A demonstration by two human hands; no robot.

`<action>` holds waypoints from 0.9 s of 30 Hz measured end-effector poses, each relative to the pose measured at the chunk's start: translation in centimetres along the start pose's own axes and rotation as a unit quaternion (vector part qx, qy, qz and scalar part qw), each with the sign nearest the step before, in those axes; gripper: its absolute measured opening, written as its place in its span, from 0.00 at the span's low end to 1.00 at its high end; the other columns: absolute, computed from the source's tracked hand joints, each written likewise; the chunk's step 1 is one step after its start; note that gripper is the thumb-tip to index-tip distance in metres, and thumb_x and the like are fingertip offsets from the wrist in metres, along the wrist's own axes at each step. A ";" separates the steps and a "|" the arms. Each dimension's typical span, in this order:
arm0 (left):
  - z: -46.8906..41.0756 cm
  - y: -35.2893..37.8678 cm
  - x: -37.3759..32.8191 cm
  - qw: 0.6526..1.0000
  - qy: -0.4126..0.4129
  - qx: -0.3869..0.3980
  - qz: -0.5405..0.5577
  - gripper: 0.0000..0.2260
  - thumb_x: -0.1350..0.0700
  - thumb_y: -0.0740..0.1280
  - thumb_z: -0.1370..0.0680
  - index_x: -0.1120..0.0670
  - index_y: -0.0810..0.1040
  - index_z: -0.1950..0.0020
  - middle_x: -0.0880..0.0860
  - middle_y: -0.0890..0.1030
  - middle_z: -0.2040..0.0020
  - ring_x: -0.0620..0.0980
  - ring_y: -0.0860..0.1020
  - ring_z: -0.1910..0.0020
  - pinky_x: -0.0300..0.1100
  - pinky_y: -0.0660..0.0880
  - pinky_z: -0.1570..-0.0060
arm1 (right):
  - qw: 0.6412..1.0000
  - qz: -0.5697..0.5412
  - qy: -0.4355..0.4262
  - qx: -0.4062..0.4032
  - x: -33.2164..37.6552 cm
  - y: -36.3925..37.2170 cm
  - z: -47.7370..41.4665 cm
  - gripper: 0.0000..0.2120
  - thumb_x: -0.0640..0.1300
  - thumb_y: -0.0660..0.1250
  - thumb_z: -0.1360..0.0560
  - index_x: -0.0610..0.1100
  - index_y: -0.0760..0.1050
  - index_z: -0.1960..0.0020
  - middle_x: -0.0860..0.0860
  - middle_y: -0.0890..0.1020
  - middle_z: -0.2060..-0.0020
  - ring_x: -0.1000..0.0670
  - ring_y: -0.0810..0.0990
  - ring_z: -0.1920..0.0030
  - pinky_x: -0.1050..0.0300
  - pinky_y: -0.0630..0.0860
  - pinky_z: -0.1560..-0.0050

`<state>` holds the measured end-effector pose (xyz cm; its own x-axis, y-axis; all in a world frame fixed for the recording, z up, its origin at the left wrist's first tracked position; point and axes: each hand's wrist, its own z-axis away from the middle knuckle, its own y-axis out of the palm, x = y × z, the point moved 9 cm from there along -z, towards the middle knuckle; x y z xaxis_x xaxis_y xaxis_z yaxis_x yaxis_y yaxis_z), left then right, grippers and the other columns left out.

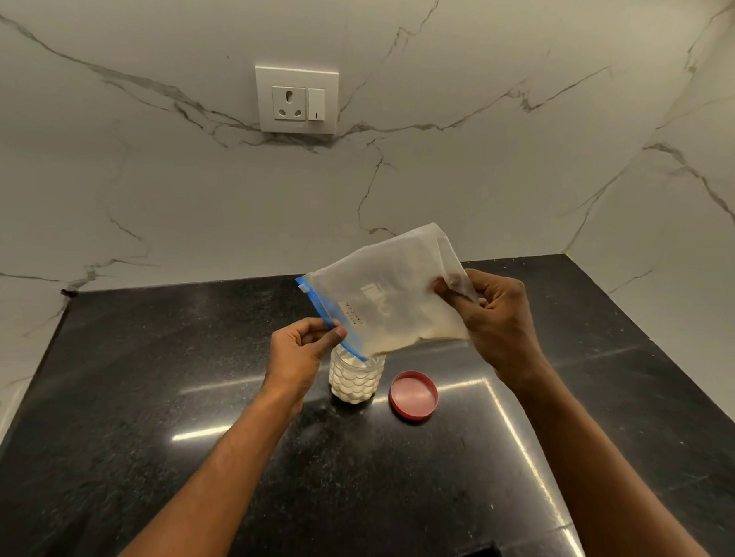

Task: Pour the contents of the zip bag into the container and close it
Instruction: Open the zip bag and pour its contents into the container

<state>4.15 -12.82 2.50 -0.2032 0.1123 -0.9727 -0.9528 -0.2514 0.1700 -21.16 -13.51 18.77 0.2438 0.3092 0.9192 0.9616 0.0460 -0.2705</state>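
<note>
Left hand (303, 346) pinches the blue zip edge of the zip bag (390, 296); right hand (495, 315) pinches its bottom corner, tilted over the container (354, 378). One bag, one container, one red lid (413, 394).

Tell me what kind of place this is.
Probably a home kitchen: a black speckled stone counter, a marble-look wall with a socket, and a zip bag tipped over a jar of white powder.

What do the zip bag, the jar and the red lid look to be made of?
The zip bag looks like thin translucent plastic film: creased, floppy, blue zip strip. The jar is clear with a scale-patterned wall showing white powder; plastic or glass, I cannot tell. The lid is matte red, probably moulded plastic.
</note>
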 end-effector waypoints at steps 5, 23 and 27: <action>-0.1 -0.3 0.0 1.000 0.011 -0.007 -0.001 0.06 0.62 0.76 0.23 0.57 0.87 0.47 0.49 0.90 0.51 0.44 0.88 0.50 0.33 0.83 0.55 | 0.999 0.023 -0.014 -0.032 0.1 -0.7 -0.3 0.05 0.50 0.77 0.27 0.52 0.85 0.52 0.49 0.88 0.58 0.44 0.88 0.57 0.35 0.85 0.56; 0.1 -0.9 1.0 0.998 -0.002 -0.016 -0.062 0.02 0.57 0.77 0.23 0.52 0.88 0.51 0.44 0.90 0.54 0.40 0.87 0.53 0.37 0.79 0.51 | 0.989 0.024 0.128 0.071 -5.4 0.0 0.5 0.19 0.42 0.77 0.25 0.58 0.75 0.40 0.51 0.82 0.42 0.48 0.84 0.44 0.55 0.86 0.55; 0.3 -0.8 0.6 0.998 0.007 -0.013 -0.060 0.01 0.57 0.76 0.23 0.51 0.87 0.52 0.44 0.90 0.54 0.39 0.87 0.54 0.37 0.80 0.53 | 0.996 -0.011 0.083 -0.014 -5.0 -1.8 0.3 0.09 0.44 0.79 0.27 0.47 0.82 0.49 0.48 0.86 0.51 0.47 0.87 0.49 0.56 0.86 0.56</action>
<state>4.72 -12.24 1.85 -0.0839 0.1308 -0.9879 -0.9639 -0.2622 0.0472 -24.14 -14.87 14.57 0.2381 0.1465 0.9601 0.9695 0.0237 -0.2440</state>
